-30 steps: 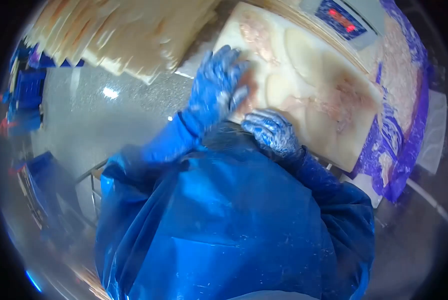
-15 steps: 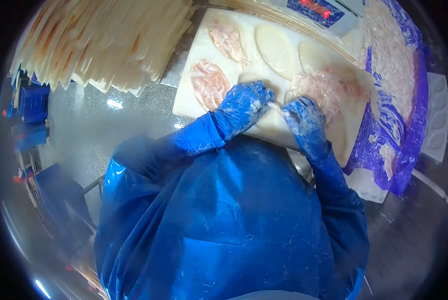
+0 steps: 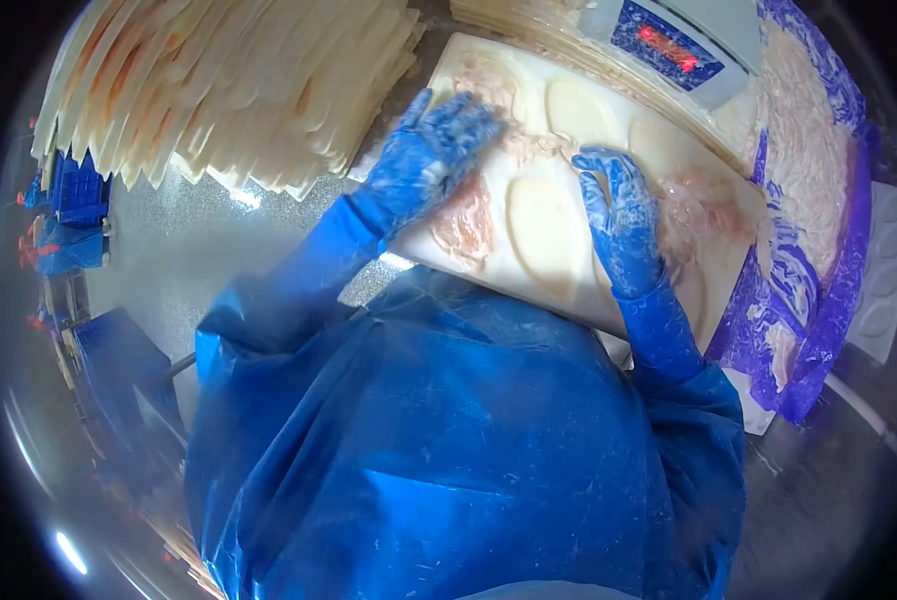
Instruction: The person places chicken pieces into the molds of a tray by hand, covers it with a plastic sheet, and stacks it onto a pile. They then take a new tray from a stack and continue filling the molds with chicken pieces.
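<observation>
The left hand (image 3: pixel 433 150), in a blue glove, lies flat with fingers spread wide, clasping nothing, on pale pink raw meat (image 3: pixel 483 80) in the white moulded plastic tray (image 3: pixel 568 295). At three o'clock of it, the gloved right hand (image 3: pixel 618 215) rests palm down and loosely open between oval hollows. Another meat piece (image 3: pixel 465 222) sits at six o'clock of the left hand. Stacked cream sheets (image 3: pixel 238 80) lie at nine o'clock of the tray, a purple-and-white bag (image 3: pixel 803 260) at three, and a grey scale with red digits (image 3: pixel 668 45) at one.
</observation>
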Motion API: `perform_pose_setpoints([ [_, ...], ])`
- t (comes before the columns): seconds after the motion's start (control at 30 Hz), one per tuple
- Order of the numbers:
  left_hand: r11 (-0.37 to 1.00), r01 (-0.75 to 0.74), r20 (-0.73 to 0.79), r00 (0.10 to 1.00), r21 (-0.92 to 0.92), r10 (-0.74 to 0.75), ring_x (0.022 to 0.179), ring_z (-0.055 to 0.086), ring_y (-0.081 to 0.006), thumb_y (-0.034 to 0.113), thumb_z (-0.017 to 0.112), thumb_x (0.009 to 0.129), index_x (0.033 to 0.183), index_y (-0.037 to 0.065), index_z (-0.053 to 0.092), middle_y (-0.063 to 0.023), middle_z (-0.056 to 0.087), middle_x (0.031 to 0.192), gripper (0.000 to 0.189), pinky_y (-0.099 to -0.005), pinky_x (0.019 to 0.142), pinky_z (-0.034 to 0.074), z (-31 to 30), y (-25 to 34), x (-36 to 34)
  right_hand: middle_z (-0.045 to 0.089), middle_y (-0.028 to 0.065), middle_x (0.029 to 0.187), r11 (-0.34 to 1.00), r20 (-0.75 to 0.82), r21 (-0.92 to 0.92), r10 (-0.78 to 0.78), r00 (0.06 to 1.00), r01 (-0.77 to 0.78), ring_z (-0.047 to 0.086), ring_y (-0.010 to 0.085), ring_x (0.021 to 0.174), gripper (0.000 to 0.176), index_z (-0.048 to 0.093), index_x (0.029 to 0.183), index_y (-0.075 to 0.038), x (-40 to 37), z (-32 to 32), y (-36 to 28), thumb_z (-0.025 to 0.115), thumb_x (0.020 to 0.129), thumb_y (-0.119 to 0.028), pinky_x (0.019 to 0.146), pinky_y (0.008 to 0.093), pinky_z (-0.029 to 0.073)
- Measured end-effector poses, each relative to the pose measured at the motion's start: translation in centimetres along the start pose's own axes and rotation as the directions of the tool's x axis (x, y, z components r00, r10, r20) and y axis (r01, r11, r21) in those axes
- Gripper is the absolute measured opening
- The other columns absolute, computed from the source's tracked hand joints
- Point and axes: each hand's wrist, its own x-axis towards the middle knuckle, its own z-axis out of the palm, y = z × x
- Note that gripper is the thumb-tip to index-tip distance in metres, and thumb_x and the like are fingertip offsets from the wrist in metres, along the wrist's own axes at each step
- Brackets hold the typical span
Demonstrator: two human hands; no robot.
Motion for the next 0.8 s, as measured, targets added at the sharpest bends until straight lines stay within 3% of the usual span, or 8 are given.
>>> perform_pose_setpoints([
  [0.07,0.995,0.074,-0.249,0.964,-0.073,-0.09,0.145,0.036,-0.028,0.016,0.053,0.096,0.151,0.013,0.04,-0.0077,0.045,0.153,0.056,-0.0476,0.122,0.022,0.2,-0.5,-1.0,0.066,0.0143,0.115,1.0,0.042,-0.018,0.012,0.999,-0.011,0.06,0.0308,0.113,0.024,0.066,0.115,-0.006,0.3,1.4,-0.6,0.061,0.091,-0.005,0.101,0.0412,0.046],
  [0.2,0.99,0.01,-0.064,0.998,-0.141,-0.019,0.145,0.035,-0.0287,0.014,0.061,0.088,0.15,0.012,0.042,-0.0085,0.044,0.154,0.064,-0.0461,0.123,0.021,1.8,0.1,0.2,0.06,0.0135,0.133,0.983,0.076,-0.137,-0.113,0.991,0.123,0.051,0.0284,0.128,0.036,0.06,0.13,-0.004,1.6,5.0,-1.5,0.054,0.094,-0.008,0.115,0.0401,0.035],
  [0.27,0.996,-0.01,-0.038,0.999,-0.094,0.007,0.146,0.034,-0.0301,0.014,0.065,0.084,0.148,0.011,0.044,-0.0098,0.041,0.155,0.068,-0.0469,0.123,0.019,0.5,-0.5,-0.5,0.062,0.0117,0.133,0.922,0.255,-0.261,-0.221,0.941,0.287,0.054,0.0297,0.127,0.035,0.064,0.127,-0.007,-0.3,5.2,-1.3,0.055,0.093,-0.006,0.112,0.0414,0.039],
  [0.4,0.988,0.11,-0.16,0.979,-0.104,-0.126,0.138,0.043,-0.0341,0.015,0.069,0.081,0.142,0.01,0.053,-0.0124,0.047,0.15,0.063,-0.0498,0.117,0.029,-0.2,0.7,-1.3,0.062,0.0066,0.13,0.98,0.272,-0.192,-0.002,0.962,0.056,0.052,0.0223,0.126,0.039,0.062,0.13,-0.013,-0.4,3.5,-2.0,0.063,0.092,-0.019,0.109,0.0396,0.036],
  [0.43,0.973,0.126,-0.206,0.964,-0.192,-0.165,0.129,0.05,-0.034,0.014,0.069,0.081,0.136,0.01,0.057,-0.0122,0.053,0.142,0.056,-0.0489,0.111,0.036,-0.1,1.0,-1.2,0.065,0.0062,0.118,0.958,0.056,-0.265,-0.101,0.993,0.113,0.056,0.0237,0.116,0.032,0.066,0.121,-0.013,0.3,4.4,-1.6,0.066,0.09,-0.02,0.101,0.0403,0.04],
  [0.5,0.956,0.082,-0.334,0.925,-0.283,-0.179,0.103,0.061,-0.0334,0.011,0.067,0.083,0.119,0.009,0.069,-0.0108,0.068,0.118,0.036,-0.0457,0.092,0.048,1.3,1.2,-0.2,0.065,0.0059,0.113,0.961,0.102,-0.264,-0.059,0.993,0.084,0.057,0.0248,0.113,0.028,0.067,0.116,-0.014,0.9,5.1,-1.7,0.066,0.089,-0.019,0.099,0.0406,0.041],
  [0.6,0.947,-0.001,-0.357,0.926,-0.323,-0.121,0.103,0.061,-0.034,0.009,0.066,0.085,0.116,0.008,0.069,-0.0107,0.068,0.114,0.031,-0.0427,0.088,0.05,2.0,0.8,0.9,0.064,0.0064,0.103,0.958,0.185,-0.288,0.053,0.981,0.003,0.059,0.0272,0.104,0.02,0.066,0.105,-0.012,0.5,5.3,-1.8,0.066,0.086,-0.015,0.092,0.0422,0.044],
  [0.8,0.937,0.106,-0.183,0.968,-0.334,-0.175,0.104,0.064,-0.0335,0.015,0.067,0.086,0.115,0.008,0.069,-0.0129,0.069,0.11,0.03,-0.0434,0.089,0.052,0.6,1.5,3.4,0.063,0.0108,0.098,0.958,0.183,-0.284,0.086,0.979,-0.03,0.06,0.0297,0.095,0.016,0.063,0.102,-0.008,-0.8,5.0,-2.1,0.064,0.087,-0.01,0.083,0.0423,0.049],
])
